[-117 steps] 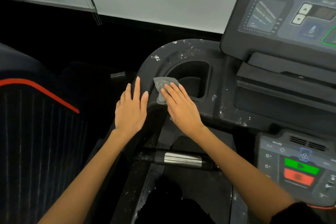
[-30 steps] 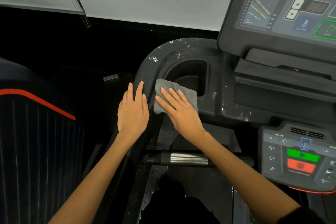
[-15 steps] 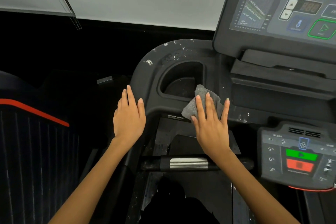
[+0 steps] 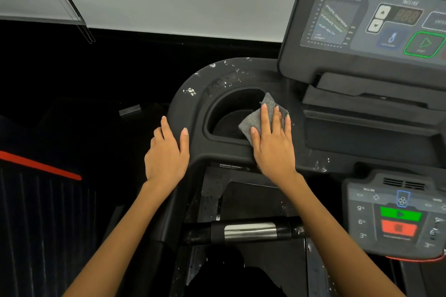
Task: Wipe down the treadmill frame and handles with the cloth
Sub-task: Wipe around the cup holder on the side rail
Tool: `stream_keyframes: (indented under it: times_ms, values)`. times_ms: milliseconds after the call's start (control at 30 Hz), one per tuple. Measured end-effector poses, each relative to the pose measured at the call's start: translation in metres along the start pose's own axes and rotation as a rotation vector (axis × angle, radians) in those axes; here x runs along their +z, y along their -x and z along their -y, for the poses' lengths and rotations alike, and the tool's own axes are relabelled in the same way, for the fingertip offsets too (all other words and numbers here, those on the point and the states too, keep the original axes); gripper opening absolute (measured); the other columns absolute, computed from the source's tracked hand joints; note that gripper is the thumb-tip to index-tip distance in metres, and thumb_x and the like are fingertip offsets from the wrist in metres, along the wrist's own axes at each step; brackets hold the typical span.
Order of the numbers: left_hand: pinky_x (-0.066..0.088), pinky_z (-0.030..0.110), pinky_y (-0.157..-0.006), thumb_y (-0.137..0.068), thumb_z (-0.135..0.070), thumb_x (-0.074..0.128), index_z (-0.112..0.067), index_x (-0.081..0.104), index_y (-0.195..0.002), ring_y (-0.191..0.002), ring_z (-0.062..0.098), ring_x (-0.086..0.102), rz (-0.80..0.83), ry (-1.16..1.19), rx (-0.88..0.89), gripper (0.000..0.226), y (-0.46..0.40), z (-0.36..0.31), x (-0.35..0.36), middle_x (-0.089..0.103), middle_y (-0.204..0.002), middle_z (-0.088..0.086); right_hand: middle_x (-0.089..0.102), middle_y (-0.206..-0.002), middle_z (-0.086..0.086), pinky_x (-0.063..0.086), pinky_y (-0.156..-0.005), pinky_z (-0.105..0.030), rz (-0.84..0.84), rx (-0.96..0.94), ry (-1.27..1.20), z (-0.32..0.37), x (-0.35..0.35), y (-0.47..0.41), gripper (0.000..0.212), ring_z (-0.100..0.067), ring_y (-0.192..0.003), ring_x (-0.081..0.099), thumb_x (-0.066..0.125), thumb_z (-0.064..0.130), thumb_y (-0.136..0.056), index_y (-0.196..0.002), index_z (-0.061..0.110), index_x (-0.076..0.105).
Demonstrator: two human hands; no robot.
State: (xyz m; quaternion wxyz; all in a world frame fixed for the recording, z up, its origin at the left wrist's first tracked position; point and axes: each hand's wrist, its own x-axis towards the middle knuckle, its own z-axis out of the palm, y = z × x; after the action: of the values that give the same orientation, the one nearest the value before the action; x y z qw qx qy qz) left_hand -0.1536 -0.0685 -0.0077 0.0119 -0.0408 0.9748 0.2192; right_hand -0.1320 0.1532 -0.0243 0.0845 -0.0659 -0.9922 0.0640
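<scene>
At the far left, a dark neighbouring machine with a red stripe (image 4: 41, 166) is lying in shadow below a pale wall. Moving right, the left hand (image 4: 166, 154) is resting flat on the rounded outer edge of the black treadmill frame (image 4: 193, 108), its fingers loosely extended and holding nothing, the thumb lying up along the frame's curve. The frame here is showing white flecks and scuffs along its upper surface. Just to the right, a recessed cup holder (image 4: 226, 116) is sitting in the frame. The right hand (image 4: 274, 144) is pressing down flat at the cup holder's right rim, fingers spread and straight, pinning the grey cloth (image 4: 251, 120) against the frame; the cloth is sticking out beyond the fingertips and partly overhanging the recess. Below the hands, a handle bar with a silver sensor band (image 4: 249, 230) is running across the view, apart from both hands. Further right, the angled console (image 4: 376, 19) is showing a heart-rate chart and incline buttons, and at the lower right a smaller control panel (image 4: 395, 217) is carrying one green and one red button.
</scene>
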Motion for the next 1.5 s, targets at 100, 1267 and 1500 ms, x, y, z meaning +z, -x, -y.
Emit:
stream_keyframes:
  times_ms: [100, 1267, 1500]
  values:
    - [0.046, 0.042, -0.086, -0.099, -0.048, 0.027, -0.006, 0.016, -0.150, -0.120, 0.032, 0.050, 0.012, 0.019, -0.018, 0.066, -0.010, -0.002, 0.000, 0.041, -0.141, 0.019, 0.026, -0.155, -0.027, 0.005, -0.122, -0.043, 0.016, 0.022, -0.029, -0.003, 0.003, -0.022, 0.067, -0.034, -0.148, 0.019, 0.005, 0.040, -0.099, -0.154, 0.003, 0.010]
    - [0.052, 0.040, -0.082, -0.097, -0.047, 0.020, -0.004, 0.029, -0.143, -0.110, 0.027, 0.056, -0.044, -0.003, -0.014, 0.064, -0.060, -0.024, 0.007, 0.049, -0.131, 0.015, 0.066, -0.085, -0.004, 0.041, -0.086, -0.039, -0.119, -0.389, -0.187, 0.089, 0.036, -0.191, 0.036, -0.022, -0.080, 0.061, 0.039, 0.037, -0.097, -0.093, 0.013, 0.066]
    - [0.048, 0.042, -0.091, -0.100, -0.042, 0.026, -0.006, 0.024, -0.146, -0.118, 0.028, 0.052, -0.035, 0.033, -0.010, 0.059, -0.063, -0.022, 0.008, 0.044, -0.139, 0.015, 0.041, -0.152, 0.000, 0.010, -0.122, -0.042, 0.065, -0.806, -0.257, 0.067, 0.034, -0.156, 0.045, -0.015, -0.144, 0.029, 0.026, 0.033, -0.105, -0.147, 0.022, 0.038]
